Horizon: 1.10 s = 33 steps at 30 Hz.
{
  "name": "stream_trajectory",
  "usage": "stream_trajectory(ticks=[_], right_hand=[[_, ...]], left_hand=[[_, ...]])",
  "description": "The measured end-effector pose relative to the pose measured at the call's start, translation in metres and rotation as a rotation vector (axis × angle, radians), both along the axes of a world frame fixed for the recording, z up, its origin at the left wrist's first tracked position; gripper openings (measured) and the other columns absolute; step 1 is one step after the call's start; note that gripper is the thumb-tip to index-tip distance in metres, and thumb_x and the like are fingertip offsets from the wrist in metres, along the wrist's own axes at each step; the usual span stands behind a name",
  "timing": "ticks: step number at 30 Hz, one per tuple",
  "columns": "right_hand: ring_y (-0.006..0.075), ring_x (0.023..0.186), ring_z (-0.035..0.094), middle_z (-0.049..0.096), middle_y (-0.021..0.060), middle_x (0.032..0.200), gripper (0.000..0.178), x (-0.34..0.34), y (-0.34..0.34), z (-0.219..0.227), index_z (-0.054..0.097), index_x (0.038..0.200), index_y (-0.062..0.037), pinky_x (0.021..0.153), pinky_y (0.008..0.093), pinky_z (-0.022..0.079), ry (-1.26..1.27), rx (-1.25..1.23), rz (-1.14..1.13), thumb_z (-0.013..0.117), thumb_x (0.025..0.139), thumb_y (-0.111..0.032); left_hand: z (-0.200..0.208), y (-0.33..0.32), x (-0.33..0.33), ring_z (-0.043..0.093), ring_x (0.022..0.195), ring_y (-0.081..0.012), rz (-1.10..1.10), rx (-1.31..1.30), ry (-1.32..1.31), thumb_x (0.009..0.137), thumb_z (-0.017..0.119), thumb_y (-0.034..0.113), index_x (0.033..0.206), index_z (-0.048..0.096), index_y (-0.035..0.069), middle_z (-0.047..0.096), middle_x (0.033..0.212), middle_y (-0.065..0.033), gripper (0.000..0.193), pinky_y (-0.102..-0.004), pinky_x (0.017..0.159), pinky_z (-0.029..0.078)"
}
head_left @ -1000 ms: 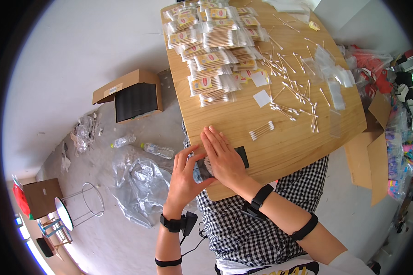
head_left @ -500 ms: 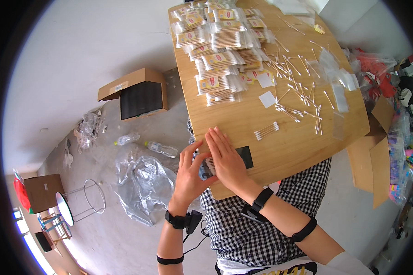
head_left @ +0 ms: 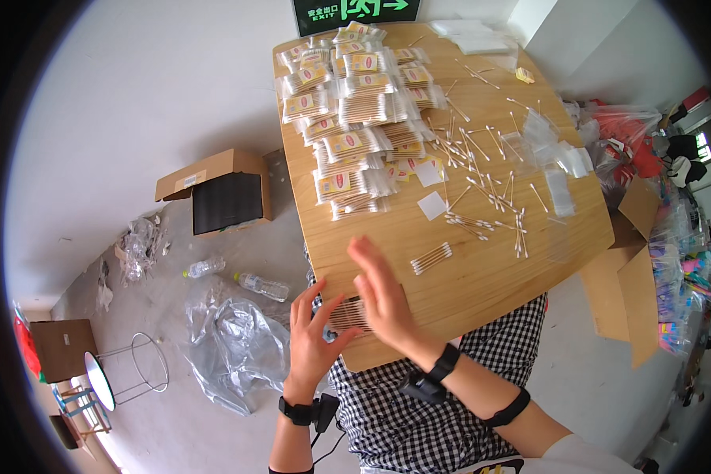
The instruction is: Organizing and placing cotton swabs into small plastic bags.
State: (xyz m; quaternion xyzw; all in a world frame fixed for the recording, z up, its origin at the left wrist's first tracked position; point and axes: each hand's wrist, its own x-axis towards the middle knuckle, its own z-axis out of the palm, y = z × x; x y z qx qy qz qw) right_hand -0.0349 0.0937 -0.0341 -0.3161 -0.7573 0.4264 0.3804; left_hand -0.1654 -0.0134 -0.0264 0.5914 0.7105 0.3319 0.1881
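Note:
At the table's near left corner, a row of cotton swabs [head_left: 347, 315] lies side by side. My left hand [head_left: 314, 336] rests at their left side with its fingers apart; its thumb and forefinger frame the row without clearly gripping it. On the other side of the row, my right hand [head_left: 389, 306] is raised with its fingers stretched out and slightly blurred. It seems to hold nothing. A small separate bundle of cotton swabs [head_left: 431, 258] lies beyond my right hand.
Packed swab bags [head_left: 347, 146] are stacked along the table's [head_left: 482, 284] far left. Loose swabs [head_left: 482, 197], white paper squares [head_left: 431, 205] and clear plastic bags [head_left: 557, 162] lie to the right. On the floor are cardboard boxes [head_left: 636, 296], bottles [head_left: 262, 287] and plastic sheeting [head_left: 241, 340].
My right hand has lifted off the swabs, uncovering more of the row. The dark flat rectangle beside it no longer shows. The view has shifted, with the table appearing lower and further left.

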Motion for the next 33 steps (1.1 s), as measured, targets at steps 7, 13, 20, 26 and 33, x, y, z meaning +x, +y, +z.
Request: stream_trajectory(ticks=[7, 13, 20, 26, 33], right_hand=[[0.0323, 0.108, 0.056, 0.062, 0.0113, 0.113, 0.037, 0.082, 0.136, 0.002, 0.058, 0.111, -0.0069, 0.092, 0.0428, 0.044, -0.653, 0.335, -0.161, 0.070, 0.077, 0.000], [0.0296, 0.095, 0.062, 0.066, 0.0091, 0.100, 0.034, 0.088, 0.166, 0.020, 0.057, 0.100, -0.0072, 0.081, 0.0392, 0.049, -0.830, 0.219, 0.026, 0.076, 0.072, 0.000], [0.0286, 0.084, 0.063, 0.064, 0.0083, 0.095, 0.017, 0.084, 0.156, 0.030, 0.060, 0.083, -0.0051, 0.071, 0.0396, 0.049, -0.781, 0.156, 0.035, 0.075, 0.076, -0.009], [0.0201, 0.069, 0.064, 0.062, 0.0043, 0.103, 0.012, 0.066, 0.066, 0.043, 0.064, 0.088, -0.0086, 0.060, 0.0309, 0.050, -0.364, 0.058, 0.116, 0.074, 0.083, -0.011], [0.0217, 0.083, 0.070, 0.067, 0.0108, 0.107, 0.009, 0.064, -0.004, 0.018, 0.064, 0.098, -0.0012, 0.069, 0.0321, 0.057, -0.190, -0.318, 0.180, 0.066, 0.090, -0.004]], left_hand=[[-0.001, -0.002, -0.010, 0.058, 0.102, -0.0271, 0.151, -0.095, -0.101, 0.068, 0.087, 0.019, 0.119, 0.059, 0.006, 0.063, 0.106, -0.0081, 0.060, -0.0386, 0.092, 0.041], [0.004, -0.002, 0.001, 0.054, 0.107, -0.0285, 0.138, -0.124, 0.009, 0.062, 0.091, 0.021, 0.119, 0.057, 0.007, 0.061, 0.112, -0.0083, 0.068, -0.0408, 0.097, 0.039], [0.004, 0.000, 0.043, 0.032, 0.141, -0.0357, 0.147, -0.125, 0.190, 0.069, 0.086, 0.035, 0.137, 0.048, 0.009, 0.037, 0.149, -0.0163, 0.083, -0.0564, 0.117, 0.017], [0.000, -0.002, 0.042, 0.031, 0.142, -0.0352, 0.189, -0.135, 0.149, 0.073, 0.084, 0.031, 0.136, 0.051, 0.009, 0.039, 0.149, -0.0147, 0.074, -0.0556, 0.117, 0.015], [-0.002, 0.002, 0.024, 0.050, 0.123, -0.0289, 0.316, -0.049, 0.179, 0.081, 0.077, 0.022, 0.123, 0.057, 0.007, 0.058, 0.124, -0.0095, 0.048, -0.0510, 0.115, 0.022]])
